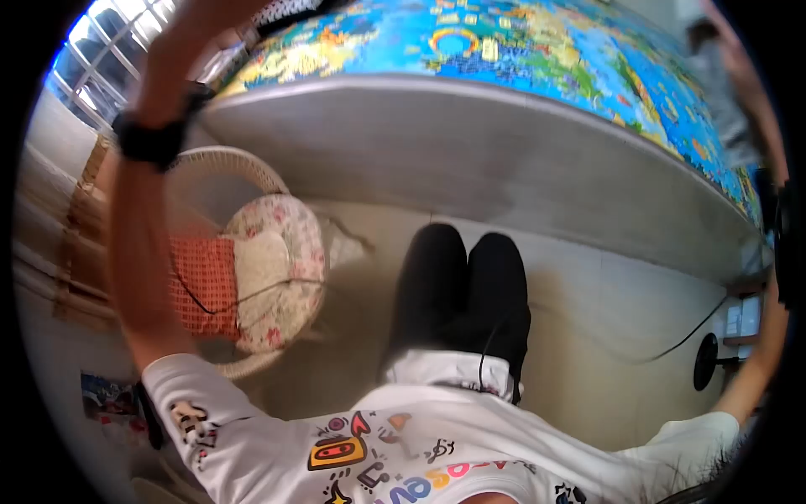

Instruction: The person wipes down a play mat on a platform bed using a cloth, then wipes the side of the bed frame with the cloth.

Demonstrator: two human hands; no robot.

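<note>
My left arm is raised along the left side, a black watch on its wrist. My left hand is up at the top left, close to the near edge of a surface covered with a bright blue world-map print. Its fingers are cut off by the frame. At the far right my right arm reaches up, also with a dark band at the wrist. My right hand is blurred at the picture's rim. A grey cloth-like thing shows beside it; whether it is held I cannot make out.
A round woven chair with a floral cushion and an orange knitted piece stands at the left. A thin black cable crosses the floor. A black disc-shaped object is at right. A barred window is upper left.
</note>
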